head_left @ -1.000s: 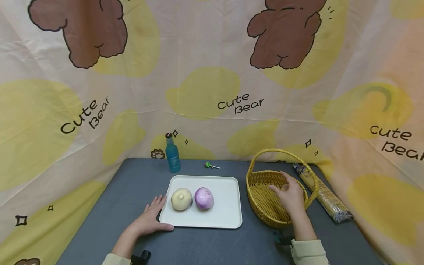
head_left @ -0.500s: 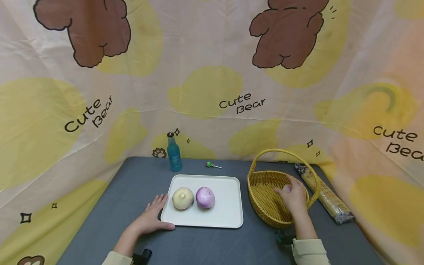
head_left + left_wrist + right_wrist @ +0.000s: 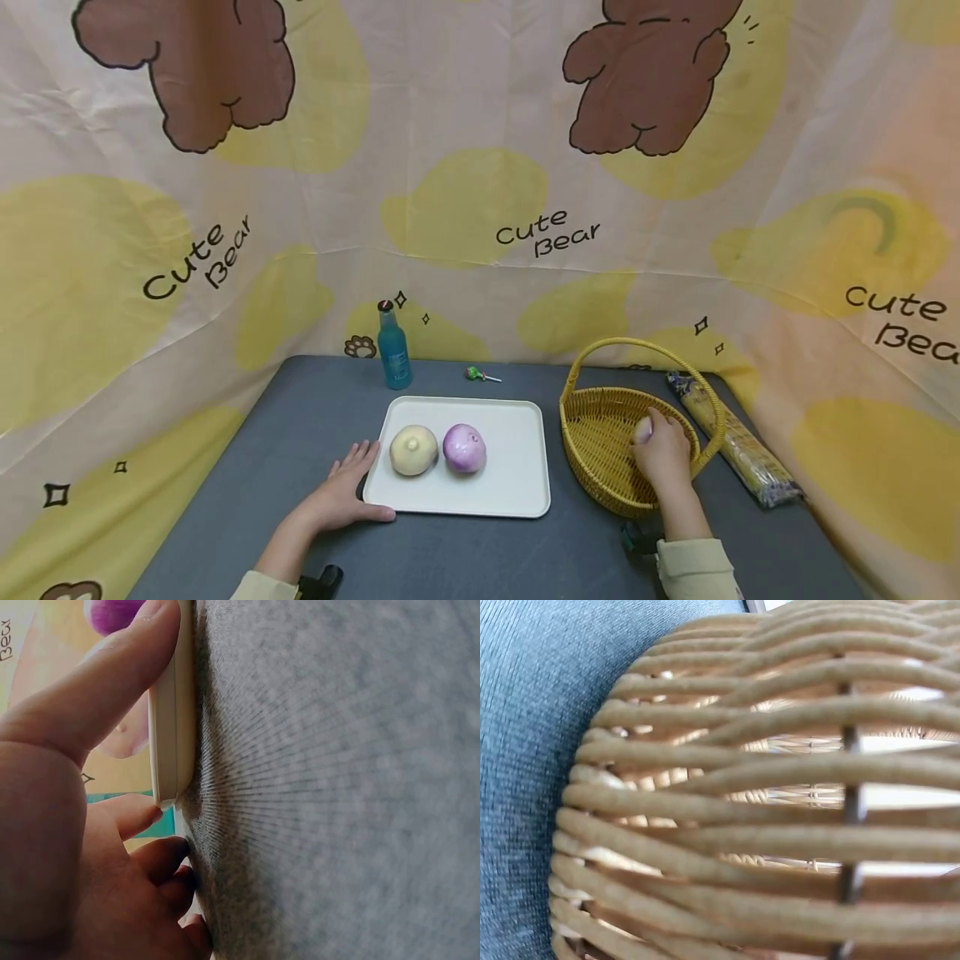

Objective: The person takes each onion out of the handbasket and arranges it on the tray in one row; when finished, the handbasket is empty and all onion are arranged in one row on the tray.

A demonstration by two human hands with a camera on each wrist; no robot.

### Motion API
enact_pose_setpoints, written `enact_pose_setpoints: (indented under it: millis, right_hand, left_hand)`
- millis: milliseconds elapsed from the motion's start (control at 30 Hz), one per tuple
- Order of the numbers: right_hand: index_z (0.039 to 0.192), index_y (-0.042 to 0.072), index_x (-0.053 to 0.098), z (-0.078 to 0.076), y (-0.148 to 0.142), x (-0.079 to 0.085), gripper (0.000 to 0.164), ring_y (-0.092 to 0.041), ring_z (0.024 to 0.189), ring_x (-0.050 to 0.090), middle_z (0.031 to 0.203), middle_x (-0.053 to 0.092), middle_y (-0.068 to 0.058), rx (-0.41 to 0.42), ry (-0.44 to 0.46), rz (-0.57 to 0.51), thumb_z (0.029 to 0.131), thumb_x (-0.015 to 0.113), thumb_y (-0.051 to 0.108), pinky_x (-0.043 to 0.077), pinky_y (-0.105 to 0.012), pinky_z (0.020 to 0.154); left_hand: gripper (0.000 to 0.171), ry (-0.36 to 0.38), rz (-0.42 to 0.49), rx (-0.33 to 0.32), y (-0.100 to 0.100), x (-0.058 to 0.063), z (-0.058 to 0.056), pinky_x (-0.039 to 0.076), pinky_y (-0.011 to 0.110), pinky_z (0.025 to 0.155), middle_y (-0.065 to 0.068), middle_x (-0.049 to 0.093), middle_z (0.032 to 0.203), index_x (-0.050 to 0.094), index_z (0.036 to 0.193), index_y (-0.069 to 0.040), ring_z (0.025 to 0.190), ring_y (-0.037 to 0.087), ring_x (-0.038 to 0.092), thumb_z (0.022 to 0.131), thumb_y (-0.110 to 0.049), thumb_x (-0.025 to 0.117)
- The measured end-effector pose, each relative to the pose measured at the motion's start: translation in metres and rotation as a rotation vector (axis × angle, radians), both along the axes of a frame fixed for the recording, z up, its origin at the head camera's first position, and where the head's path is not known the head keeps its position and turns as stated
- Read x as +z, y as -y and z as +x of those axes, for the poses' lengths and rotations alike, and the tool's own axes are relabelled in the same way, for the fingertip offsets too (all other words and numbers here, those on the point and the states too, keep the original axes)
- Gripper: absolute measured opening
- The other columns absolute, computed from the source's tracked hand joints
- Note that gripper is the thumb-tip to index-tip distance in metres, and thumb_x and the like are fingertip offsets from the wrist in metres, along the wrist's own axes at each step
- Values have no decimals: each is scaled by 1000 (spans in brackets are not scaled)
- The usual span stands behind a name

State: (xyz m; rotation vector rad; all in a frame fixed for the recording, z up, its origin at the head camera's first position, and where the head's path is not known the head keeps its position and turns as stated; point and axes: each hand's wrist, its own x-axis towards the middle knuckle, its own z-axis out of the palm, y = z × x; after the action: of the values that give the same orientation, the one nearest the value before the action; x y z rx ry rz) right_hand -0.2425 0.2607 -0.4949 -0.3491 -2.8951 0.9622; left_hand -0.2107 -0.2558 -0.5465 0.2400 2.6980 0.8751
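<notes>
My left hand (image 3: 341, 493) lies spread at the left end of a white tray (image 3: 513, 467). In the left wrist view its thumb (image 3: 112, 686) rests along the tray's rim (image 3: 171, 742). On the tray sit a pale yellowish onion (image 3: 413, 451) and a purple onion (image 3: 464, 448), side by side. My right hand (image 3: 666, 454) is inside a yellow wicker basket (image 3: 600, 433), fingers curled round a small pale purple-and-white roundish thing (image 3: 643, 430). Most of that thing is hidden by the hand. In the right wrist view the basket's woven wall (image 3: 765, 802) fills the picture.
A blue bottle (image 3: 393, 350) stands upright behind the tray's left part, with a green-wrapped lollipop (image 3: 480, 374) to its right. The basket's tall handle (image 3: 637, 340) arches overhead. Right of the basket lies a long clear-and-yellow packet (image 3: 750, 454) on the grey table (image 3: 465, 558).
My right hand has gone from open fingers over the basket to gripping the small pale purple-and-white thing, and it has turned inward. My left hand stays at the tray.
</notes>
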Motion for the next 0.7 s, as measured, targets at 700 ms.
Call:
enact_pose_setpoints:
  millis: [700]
  right_hand:
    - [155,1,33,14,20,21,82,-53,138,36,154,36,-32,-28,-138,-123,88,78,15,33,-68,110]
  left_hand:
    - [127,19,5,-20,6,9,-8,3,69,120,28,11,166,18,160,0,154,47,3,70,-60,85]
